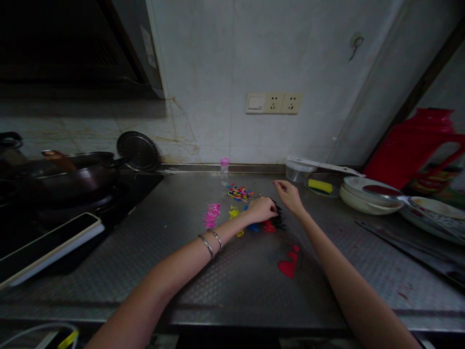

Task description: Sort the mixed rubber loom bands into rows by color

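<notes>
Near half of the table: bare steel, an open run from the front edge, between and left of the forearms, up to the heaps of coloured bands mid-table, where the left grip and right grip crowd close together. Left side blocked: dark pan on the hob, white-edged slab flat before it, round lid propped on the wall. Right side crowded: stacked bowls, yellow sponge, clear tub, red jug behind; pink-capped bottle at the back wall, with an open strip between it and the tub.

black bands | loose heap | just beside red bands
</notes>
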